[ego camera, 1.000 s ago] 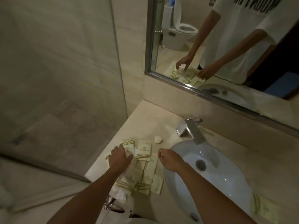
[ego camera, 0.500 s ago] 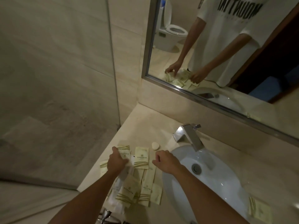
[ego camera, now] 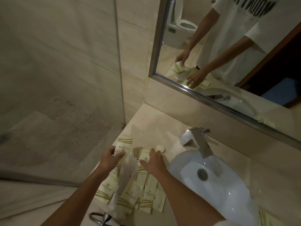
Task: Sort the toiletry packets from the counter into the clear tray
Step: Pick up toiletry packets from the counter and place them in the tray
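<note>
Cream packet (ego camera: 122,148): left hand (ego camera: 108,160) pinched it.
Right hand (ego camera: 154,162): flat on packets (ego camera: 143,191).
Next: find tray.

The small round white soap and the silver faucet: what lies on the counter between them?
In the head view, only bare beige counter separates the round white soap from the silver faucet.

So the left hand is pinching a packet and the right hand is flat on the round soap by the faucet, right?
Not quite. In the head view the right hand lies spread on a packet; the round soap sits just beyond its fingertips. The left hand does pinch a packet.
</note>
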